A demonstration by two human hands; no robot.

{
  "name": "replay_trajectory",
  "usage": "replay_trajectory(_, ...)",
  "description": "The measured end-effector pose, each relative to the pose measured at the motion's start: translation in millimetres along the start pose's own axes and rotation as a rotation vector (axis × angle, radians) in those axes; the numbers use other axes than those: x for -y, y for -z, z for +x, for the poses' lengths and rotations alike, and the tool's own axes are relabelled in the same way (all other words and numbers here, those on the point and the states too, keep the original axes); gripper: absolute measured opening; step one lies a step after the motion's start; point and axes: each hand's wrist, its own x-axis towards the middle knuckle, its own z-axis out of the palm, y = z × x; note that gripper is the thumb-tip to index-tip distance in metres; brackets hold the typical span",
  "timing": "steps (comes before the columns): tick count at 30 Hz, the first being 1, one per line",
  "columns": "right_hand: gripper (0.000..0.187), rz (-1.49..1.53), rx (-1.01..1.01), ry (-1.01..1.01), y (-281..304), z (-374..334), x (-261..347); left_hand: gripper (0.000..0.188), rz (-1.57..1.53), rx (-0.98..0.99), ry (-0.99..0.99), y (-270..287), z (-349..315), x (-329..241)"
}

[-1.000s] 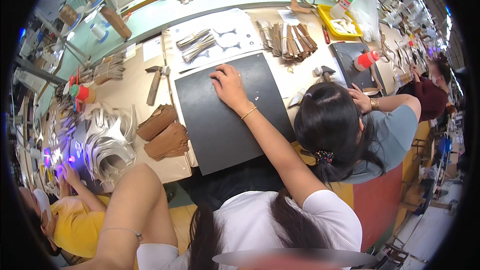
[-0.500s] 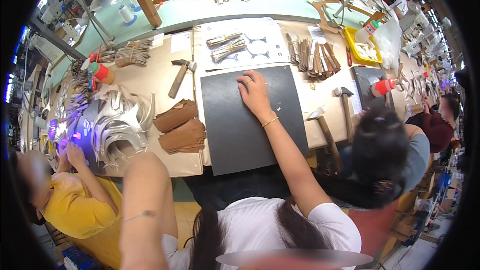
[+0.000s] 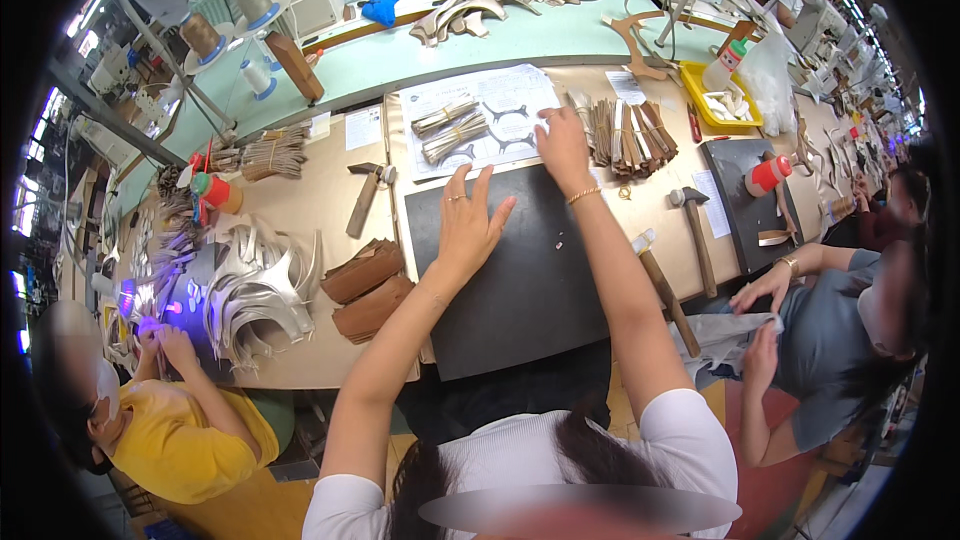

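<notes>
My left hand [image 3: 469, 230] hovers over or rests on the upper left of a black mat [image 3: 515, 280]. Its fingers are spread and hold nothing. Beyond the mat lies a large printed sheet [image 3: 520, 90] with curved dark shapes on it. My right hand [image 3: 566, 148] is at the sheet's right edge, thumb and fingers bent together on it; the fingertips are partly hidden. Two banded bundles of pale strips [image 3: 453, 128] lie on the sheet's left half. To the right of my right hand are bundles of brown and silvery strips [image 3: 635, 140].
Left of the mat are a hammer [image 3: 366, 202], brown leather pieces [image 3: 368, 290] and silvery cut pieces [image 3: 265, 285]. Two more hammers [image 3: 697, 240] lie at right. A yellow tray [image 3: 715, 112] stands farther back. People work at both sides; the right one handles grey cloth [image 3: 715, 335].
My left arm has come over the mat, its hand spread. My right hand has moved from the mat to the sheet's right edge. The view has shifted; the person at right has turned.
</notes>
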Motion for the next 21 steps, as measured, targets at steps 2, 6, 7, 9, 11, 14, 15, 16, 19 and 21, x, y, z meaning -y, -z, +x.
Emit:
replay_trajectory(2,0.030,-0.250,0.047,-0.129,3.4,21.5,-21.8,0.061,0.208,0.016,0.024,-25.4,-6.2,17.3)
replay_trajectory(6,0.029,-0.462,0.115,-0.221,-2.5,43.5,-53.0,0.061,0.408,0.098,0.009,-41.1,-16.0,23.0)
replay_trajectory(7,0.028,-0.490,0.133,-0.233,-6.0,46.8,-56.2,0.058,0.380,0.078,0.048,-40.5,-15.3,22.8)
replay_trajectory(9,0.028,-0.503,0.154,-0.201,-11.4,53.3,-57.7,0.057,0.374,0.120,0.080,-38.7,-13.1,21.1)
replay_trajectory(11,0.029,-0.487,0.187,-0.201,-9.7,60.7,-55.5,0.056,0.376,0.134,0.093,-36.4,-11.5,20.3)
replay_trajectory(14,0.035,-0.363,0.204,-0.247,7.7,71.6,-52.7,0.056,0.374,0.130,0.088,-36.8,-10.4,20.0)
replay_trajectory(15,0.038,-0.278,0.178,-0.275,14.9,75.1,-51.6,0.056,0.374,0.130,0.086,-37.0,-10.4,20.0)
replay_trajectory(16,0.042,-0.192,0.152,-0.303,21.2,77.0,-50.3,0.056,0.374,0.121,0.079,-36.8,-11.2,19.7)
replay_trajectory(19,0.071,0.298,0.182,-0.291,30.3,82.3,-45.5,0.056,0.380,0.124,0.067,-35.9,-11.7,19.0)
replay_trajectory(21,0.077,0.386,0.306,-0.333,27.9,78.6,-43.4,0.055,0.385,0.146,0.084,-33.7,-15.4,17.5)
